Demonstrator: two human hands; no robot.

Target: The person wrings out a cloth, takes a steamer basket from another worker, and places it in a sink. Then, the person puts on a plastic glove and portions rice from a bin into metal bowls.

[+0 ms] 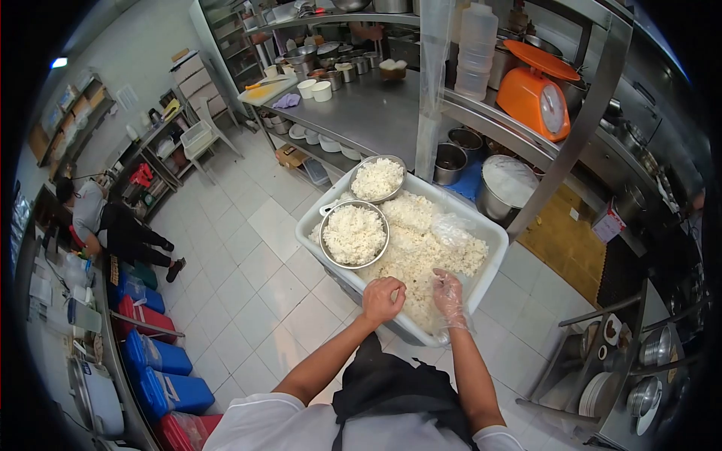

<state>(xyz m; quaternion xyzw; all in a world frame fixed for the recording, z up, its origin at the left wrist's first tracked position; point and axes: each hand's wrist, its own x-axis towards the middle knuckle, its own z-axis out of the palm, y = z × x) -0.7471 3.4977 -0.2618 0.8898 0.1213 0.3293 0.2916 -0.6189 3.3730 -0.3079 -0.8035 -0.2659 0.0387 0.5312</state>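
Observation:
A white plastic tub [492, 259] full of loose cooked rice [414, 259] stands in front of me. Bare and curled closed, my left hand [384, 301] is at the tub's near-left rim; whatever its fingers hold, if anything, is hidden. My right hand [449, 297] wears a clear plastic glove and is over the rice near the front corner, its fingers bent together; what they hold cannot be made out. Two metal bowls heaped with rice, a nearer bowl [355, 234] and a farther bowl [378, 179], sit at the tub's left side. Crumpled clear plastic [453, 229] lies on the rice.
Behind the tub is a steel counter [368, 105] with white cups [321, 92]. An orange scale [532, 101] stands on a shelf, right. A large pot [508, 188] stands beyond the tub. Another person [113, 222] bends at the left, near blue coolers [177, 391].

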